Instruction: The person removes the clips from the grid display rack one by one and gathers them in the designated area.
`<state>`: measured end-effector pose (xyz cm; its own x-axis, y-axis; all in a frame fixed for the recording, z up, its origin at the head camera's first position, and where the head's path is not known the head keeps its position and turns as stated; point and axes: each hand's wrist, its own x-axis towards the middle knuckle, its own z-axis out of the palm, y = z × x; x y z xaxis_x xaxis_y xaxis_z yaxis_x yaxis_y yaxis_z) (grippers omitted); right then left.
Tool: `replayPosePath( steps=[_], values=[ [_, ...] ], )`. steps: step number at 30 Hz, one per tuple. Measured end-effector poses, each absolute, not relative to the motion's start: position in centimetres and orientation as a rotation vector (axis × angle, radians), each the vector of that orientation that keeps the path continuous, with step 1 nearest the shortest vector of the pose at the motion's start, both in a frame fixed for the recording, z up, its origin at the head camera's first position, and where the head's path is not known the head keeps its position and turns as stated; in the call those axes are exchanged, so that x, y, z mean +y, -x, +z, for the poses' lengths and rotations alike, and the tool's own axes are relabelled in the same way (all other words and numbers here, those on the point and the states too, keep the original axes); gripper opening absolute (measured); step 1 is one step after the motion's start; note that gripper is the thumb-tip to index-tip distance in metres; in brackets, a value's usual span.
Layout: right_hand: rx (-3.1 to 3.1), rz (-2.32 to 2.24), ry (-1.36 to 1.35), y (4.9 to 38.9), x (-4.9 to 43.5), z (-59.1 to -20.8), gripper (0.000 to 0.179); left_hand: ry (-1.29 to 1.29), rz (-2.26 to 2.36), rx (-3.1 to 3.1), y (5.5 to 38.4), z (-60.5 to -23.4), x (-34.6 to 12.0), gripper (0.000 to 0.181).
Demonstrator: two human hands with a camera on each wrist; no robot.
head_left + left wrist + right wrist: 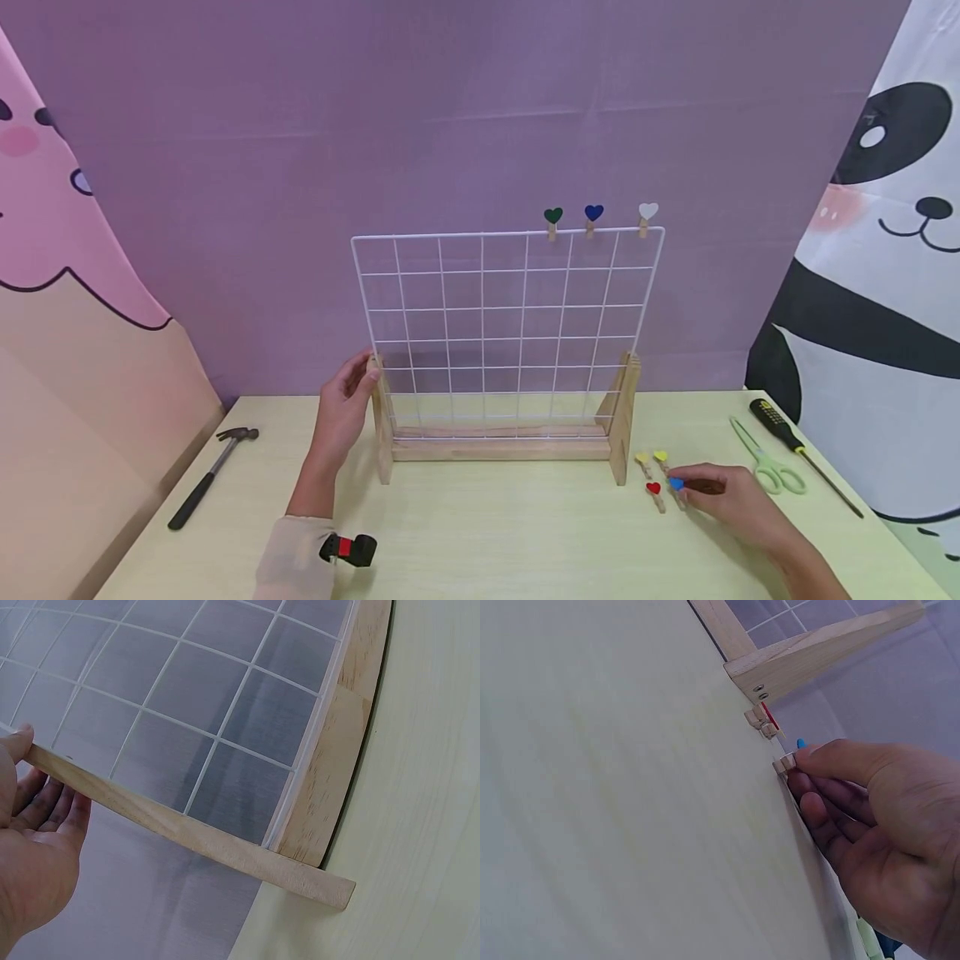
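A white wire grid (482,307) stands upright in a wooden stand (501,450). My left hand (347,408) holds the top of the stand's left post (187,829), thumb on one side and fingers on the other. Down at the right, my right hand (731,500) pinches a small wooden clothespin with a light blue heart (677,483) between thumb and fingers. Beside it on the table lie a red-heart clothespin (654,489) and two yellow-heart clothespins, one paler (642,459) and one brighter (661,457). Fingers partly hide the blue one.
Clipped along the grid's top wire are green (553,217), dark blue (594,213) and white (648,212) heart clothespins. A hammer (212,479) lies at the table's left. Green scissors (767,467) and a screwdriver (802,452) lie at the right, beyond my right hand.
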<state>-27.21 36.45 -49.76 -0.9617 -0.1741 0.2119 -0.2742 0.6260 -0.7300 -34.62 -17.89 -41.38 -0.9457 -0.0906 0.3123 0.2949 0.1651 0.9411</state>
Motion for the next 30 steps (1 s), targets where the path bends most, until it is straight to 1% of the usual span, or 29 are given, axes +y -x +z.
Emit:
replayPosePath(
  steps=[8, 18, 25, 30],
  values=[
    [-2.729, 1.205, -0.379, 27.4, 36.4, -49.8, 0.025, 0.202, -1.844, -2.135, 34.6, -41.4, -17.9, 0.047],
    [-2.704, 1.265, -0.286, 26.9, 37.4, -49.6, 0.028, 0.196, -1.815, -2.163, 34.5, -41.2, -17.9, 0.050],
    [-2.729, 1.298, -0.176, 26.7, 37.7, -47.7, 0.035, 0.202, -1.831, -2.149, 34.5, -41.3, -18.0, 0.047],
    [-2.657, 1.410, -0.196, 26.6, 37.9, -45.5, 0.039, 0.205, -1.838, -2.143, 34.8, -41.5, -17.9, 0.045]
  ],
)
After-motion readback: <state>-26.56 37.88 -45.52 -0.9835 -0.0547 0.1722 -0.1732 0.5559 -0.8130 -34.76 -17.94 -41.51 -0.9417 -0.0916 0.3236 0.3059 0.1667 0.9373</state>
